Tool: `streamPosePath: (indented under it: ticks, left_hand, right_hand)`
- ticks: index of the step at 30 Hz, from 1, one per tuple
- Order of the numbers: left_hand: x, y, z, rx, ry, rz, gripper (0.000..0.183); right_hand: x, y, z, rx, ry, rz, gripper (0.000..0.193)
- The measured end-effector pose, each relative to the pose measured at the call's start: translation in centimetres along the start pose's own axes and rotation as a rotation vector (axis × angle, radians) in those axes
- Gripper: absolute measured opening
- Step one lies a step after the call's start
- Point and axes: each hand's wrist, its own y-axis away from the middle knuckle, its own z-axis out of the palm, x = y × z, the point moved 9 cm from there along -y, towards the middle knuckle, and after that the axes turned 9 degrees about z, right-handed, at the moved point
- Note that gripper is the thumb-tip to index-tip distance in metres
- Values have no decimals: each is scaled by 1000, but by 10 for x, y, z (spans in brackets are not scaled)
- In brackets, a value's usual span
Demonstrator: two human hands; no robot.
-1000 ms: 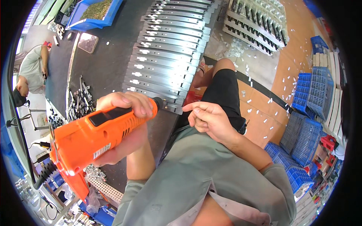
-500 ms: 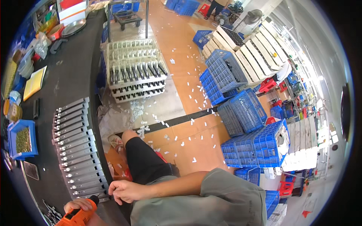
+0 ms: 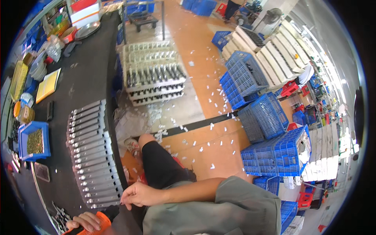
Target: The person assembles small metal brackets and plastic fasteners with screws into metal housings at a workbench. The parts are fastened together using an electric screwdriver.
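My left hand is wrapped round an orange power drill at the lower left. The dark nose of the drill points toward the near end of a row of long silver metal strips on the black bench. My right hand hovers at the bench edge, just right of the drill's nose, thumb and fingers pinched together. Whatever lies between those fingertips is too small to make out. The strips lie side by side, with small fittings along their left ends.
Left on the bench are a blue bin of small parts, a phone, a yellow notepad and loose metal pieces. Stacked white trays stand beyond. Blue crates line the right; white scraps litter the floor.
The whole view has shifted, moving the scene rightward in the picture. My right fingers have drawn together into a pinch, and the drill's nose is still beside them.
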Motion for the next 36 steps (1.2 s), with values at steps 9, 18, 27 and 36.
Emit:
streamPosePath:
  ticks: [9,18,27,36]
  left_hand:
    - [-13,-2,3,109,54,-37,84]
    - [-39,-12,-23,-24,-212,29,107]
    - [-57,-2,-17,-70,-193,-21,103]
    - [-61,0,-17,-82,-180,-64,102]
  right_hand:
    - [-1,14,-7,25,73,81,25]
    - [8,8,-24,64,-430,147,31]
    - [4,13,-26,81,-297,169,31]
    - [5,12,-27,62,-324,153,25]
